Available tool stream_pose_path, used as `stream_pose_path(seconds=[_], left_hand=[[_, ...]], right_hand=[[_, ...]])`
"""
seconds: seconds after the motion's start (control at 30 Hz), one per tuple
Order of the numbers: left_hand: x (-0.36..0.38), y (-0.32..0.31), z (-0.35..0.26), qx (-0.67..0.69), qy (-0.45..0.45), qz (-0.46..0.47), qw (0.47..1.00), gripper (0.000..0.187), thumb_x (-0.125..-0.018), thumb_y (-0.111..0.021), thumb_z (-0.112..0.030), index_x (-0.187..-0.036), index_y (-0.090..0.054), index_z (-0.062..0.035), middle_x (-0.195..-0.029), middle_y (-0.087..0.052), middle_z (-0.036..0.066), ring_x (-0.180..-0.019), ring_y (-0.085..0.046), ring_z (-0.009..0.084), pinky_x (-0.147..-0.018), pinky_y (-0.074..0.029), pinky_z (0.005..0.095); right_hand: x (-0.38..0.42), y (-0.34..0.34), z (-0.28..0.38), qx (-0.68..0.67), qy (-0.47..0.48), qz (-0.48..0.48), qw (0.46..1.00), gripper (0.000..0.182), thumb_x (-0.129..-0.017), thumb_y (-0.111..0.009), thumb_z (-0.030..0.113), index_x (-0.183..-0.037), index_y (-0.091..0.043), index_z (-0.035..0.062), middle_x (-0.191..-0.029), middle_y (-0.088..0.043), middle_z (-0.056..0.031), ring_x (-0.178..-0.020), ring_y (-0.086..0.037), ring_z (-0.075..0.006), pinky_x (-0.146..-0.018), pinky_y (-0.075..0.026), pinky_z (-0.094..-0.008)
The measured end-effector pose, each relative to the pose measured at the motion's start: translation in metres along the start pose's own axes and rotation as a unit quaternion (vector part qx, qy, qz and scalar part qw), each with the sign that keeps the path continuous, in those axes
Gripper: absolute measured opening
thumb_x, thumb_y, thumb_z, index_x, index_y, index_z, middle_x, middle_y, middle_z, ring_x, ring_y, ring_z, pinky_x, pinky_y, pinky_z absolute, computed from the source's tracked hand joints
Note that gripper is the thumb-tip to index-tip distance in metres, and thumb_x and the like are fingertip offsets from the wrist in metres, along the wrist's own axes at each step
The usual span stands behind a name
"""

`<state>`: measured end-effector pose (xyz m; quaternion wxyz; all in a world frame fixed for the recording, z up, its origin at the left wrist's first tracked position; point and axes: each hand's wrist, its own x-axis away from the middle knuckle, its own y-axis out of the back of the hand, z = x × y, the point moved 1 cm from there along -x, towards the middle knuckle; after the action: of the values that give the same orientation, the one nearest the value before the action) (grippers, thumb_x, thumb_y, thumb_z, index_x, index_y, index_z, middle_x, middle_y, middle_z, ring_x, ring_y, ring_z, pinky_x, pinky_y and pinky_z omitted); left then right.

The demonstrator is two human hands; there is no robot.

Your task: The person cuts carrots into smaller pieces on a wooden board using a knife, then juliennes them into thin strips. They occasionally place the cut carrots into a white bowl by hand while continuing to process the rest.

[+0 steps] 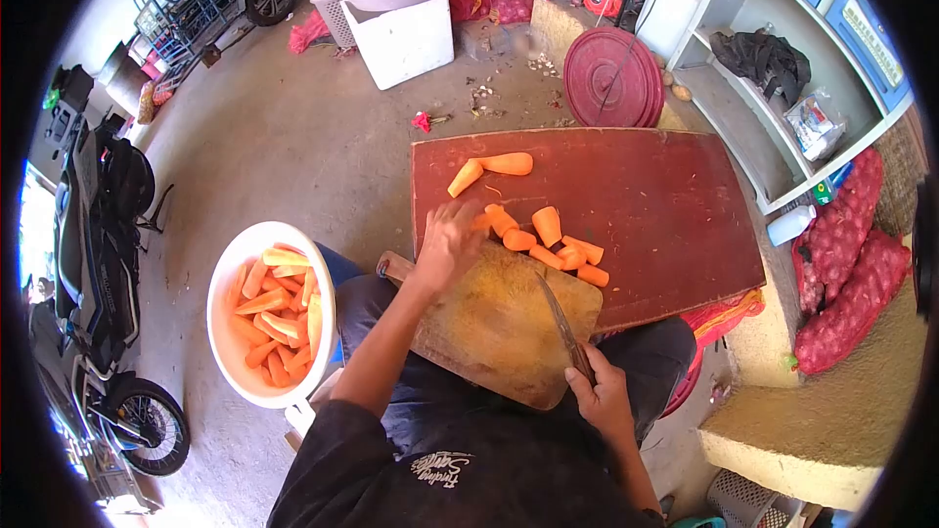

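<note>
My right hand (602, 391) grips a knife (560, 321) by its handle, the blade angled up and left over a worn wooden cutting board (479, 318). The board rests across my lap, its handle toward the left. My left hand (450, 240) is above the board's far left edge, fingers curled on an orange carrot piece (480, 222) slightly smeared by motion. Several carrot chunks (547, 225) lie on the red tabletop (665, 225) just beyond the board. Farther back are a longer carrot piece (508, 164) and a tapered one (465, 178).
Left of my legs stands a white bucket (217, 318) holding many peeled carrots (279, 323). A motorcycle (117, 332) is at far left. Red mesh sacks (851, 284) lean at right below a shelf (729, 108). A white box (401, 39) and a dark red lid (611, 78) stand behind.
</note>
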<state>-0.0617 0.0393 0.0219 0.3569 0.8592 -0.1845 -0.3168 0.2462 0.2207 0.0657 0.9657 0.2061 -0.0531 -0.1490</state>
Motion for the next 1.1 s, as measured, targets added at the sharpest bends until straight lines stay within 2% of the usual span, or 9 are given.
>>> stream_pose_path(seconds=[0.17,0.33,0.43,0.5,0.6,0.7,0.8,0.97,1.1], left_hand=[[0.043,0.002,-0.014,0.147,-0.03,0.042,0.988,0.046,-0.088,-0.076,0.001,-0.134,-0.07,-0.0036,-0.124,-0.07,0.019,-0.119,-0.067,0.0422,-0.102,-0.053,0.0539],[0.03,-0.023,-0.004,0.057,-0.094,0.018,0.994,0.048,-0.09,-0.082,-0.003,-0.136,-0.069,-0.001,-0.132,-0.067,0.022,-0.124,-0.065,0.046,-0.105,-0.056,0.0522],[0.003,-0.03,-0.004,0.045,-0.11,0.049,0.992,0.053,-0.09,-0.086,-0.012,-0.139,-0.068,-0.0017,-0.135,-0.066,0.023,-0.128,-0.064,0.0464,-0.109,-0.053,0.0542],[-0.009,-0.03,-0.011,0.022,-0.12,0.056,0.991,0.058,-0.089,-0.088,-0.018,-0.141,-0.067,-0.0025,-0.137,-0.065,0.023,-0.131,-0.062,0.0463,-0.112,-0.051,0.056],[-0.023,-0.025,-0.014,0.055,-0.059,-0.003,0.997,0.063,-0.088,-0.09,-0.024,-0.144,-0.067,-0.0049,-0.144,-0.062,0.023,-0.135,-0.06,0.0449,-0.114,-0.049,0.0563],[-0.038,-0.039,0.033,-0.036,0.007,-0.082,0.996,0.063,-0.088,-0.089,-0.023,-0.145,-0.067,-0.0072,-0.146,-0.062,0.022,-0.134,-0.06,0.0454,-0.113,-0.05,0.0566],[-0.052,-0.026,0.056,-0.081,0.105,0.001,0.991,0.06,-0.089,-0.086,-0.018,-0.145,-0.067,-0.0066,-0.145,-0.066,0.021,-0.133,-0.06,0.0456,-0.111,-0.05,0.0569],[-0.047,-0.043,0.101,-0.063,0.05,-0.027,0.996,0.052,-0.09,-0.081,-0.011,-0.141,-0.07,-0.006,-0.132,-0.074,0.018,-0.126,-0.065,0.0414,-0.107,-0.05,0.0554],[-0.022,-0.028,0.065,0.039,0.05,-0.058,0.996,0.045,-0.089,-0.079,-0.002,-0.133,-0.074,-0.0047,-0.122,-0.078,0.02,-0.115,-0.07,0.0423,-0.104,-0.053,0.0528]], right_hand=[[-0.002,-0.004,-0.007,-0.004,0.016,0.008,1.0,0.041,-0.106,-0.072,0.014,-0.141,-0.064,-0.0053,-0.104,-0.076,-0.0253,-0.092,-0.079,-0.0352,-0.085,-0.059,-0.0375],[-0.005,-0.006,0.003,0.0,0.0,0.039,0.999,0.041,-0.106,-0.072,0.013,-0.142,-0.064,-0.0055,-0.105,-0.077,-0.0249,-0.095,-0.08,-0.0327,-0.086,-0.059,-0.0371],[-0.004,-0.011,0.005,-0.002,0.043,-0.005,0.999,0.038,-0.105,-0.072,0.014,-0.137,-0.066,-0.005,-0.086,-0.067,-0.0184,-0.074,-0.066,-0.0207,-0.072,-0.054,-0.0351],[-0.001,-0.01,0.005,0.003,0.039,-0.01,0.999,0.039,-0.105,-0.073,0.014,-0.138,-0.066,-0.0052,-0.088,-0.068,-0.0184,-0.075,-0.067,-0.0212,-0.073,-0.055,-0.035],[0.003,-0.006,0.002,0.001,0.036,-0.024,0.999,0.04,-0.105,-0.073,0.014,-0.139,-0.066,-0.0057,-0.091,-0.071,-0.018,-0.079,-0.069,-0.0216,-0.076,-0.055,-0.0346],[0.006,-0.004,-0.006,0.004,0.027,-0.026,0.999,0.041,-0.105,-0.073,0.014,-0.139,-0.066,-0.0059,-0.094,-0.073,-0.0172,-0.082,-0.071,-0.021,-0.078,-0.056,-0.034],[0.003,-0.002,-0.01,0.006,0.03,-0.017,0.999,0.041,-0.105,-0.073,0.014,-0.14,-0.065,-0.0061,-0.094,-0.073,-0.0163,-0.083,-0.071,-0.0193,-0.079,-0.056,-0.0337],[-0.001,-0.005,-0.005,0.005,0.042,-0.009,0.999,0.041,-0.106,-0.073,0.014,-0.14,-0.065,-0.0063,-0.092,-0.072,-0.016,-0.081,-0.069,-0.0179,-0.079,-0.056,-0.0331],[0.0,-0.005,-0.001,-0.005,0.021,0.006,1.0,0.04,-0.106,-0.072,0.015,-0.139,-0.065,-0.0065,-0.092,-0.071,-0.0162,-0.081,-0.07,-0.0187,-0.078,-0.056,-0.0332]])
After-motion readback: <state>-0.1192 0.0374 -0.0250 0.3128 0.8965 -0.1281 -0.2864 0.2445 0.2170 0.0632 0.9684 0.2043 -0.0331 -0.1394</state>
